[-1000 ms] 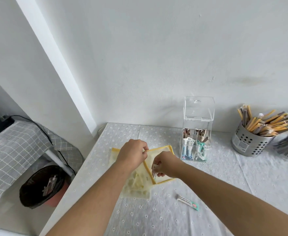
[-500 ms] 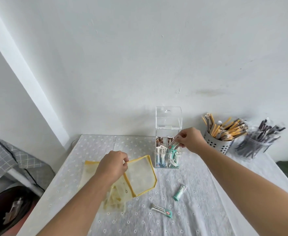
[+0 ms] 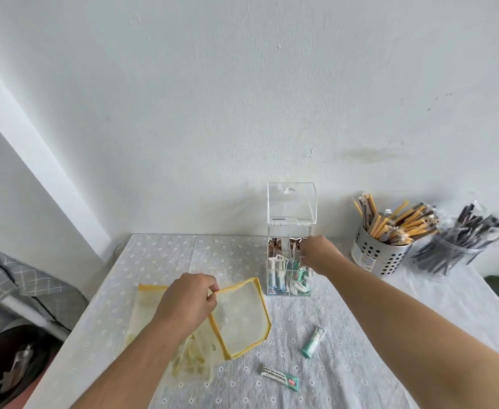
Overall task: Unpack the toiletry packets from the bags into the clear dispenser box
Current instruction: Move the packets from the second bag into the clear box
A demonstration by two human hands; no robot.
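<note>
The clear dispenser box (image 3: 275,231) stands at the back of the table with its lid (image 3: 291,202) raised, and several packets are in its compartments. My right hand (image 3: 320,255) is at the box's open top on the right side, fingertips dipped in. Whether it grips a packet is hidden. My left hand (image 3: 187,302) pinches the yellow edge of a see-through mesh bag (image 3: 239,317) and holds it open. More yellow-trimmed bags (image 3: 146,305) lie under it. A teal packet (image 3: 313,342) and a white-and-green packet (image 3: 280,377) lie loose on the tablecloth.
A perforated metal holder (image 3: 375,259) full of yellow-wrapped sticks and a clear cup (image 3: 451,255) of dark-wrapped ones stand at the back right. A black bin (image 3: 9,370) sits on the floor past the table's left edge, beside a grey checked cloth (image 3: 6,278).
My right hand left the bag, moved up and right with a packet, and now reaches into the top of the box. A teal packet has appeared on the cloth. The left hand still holds the bag.
</note>
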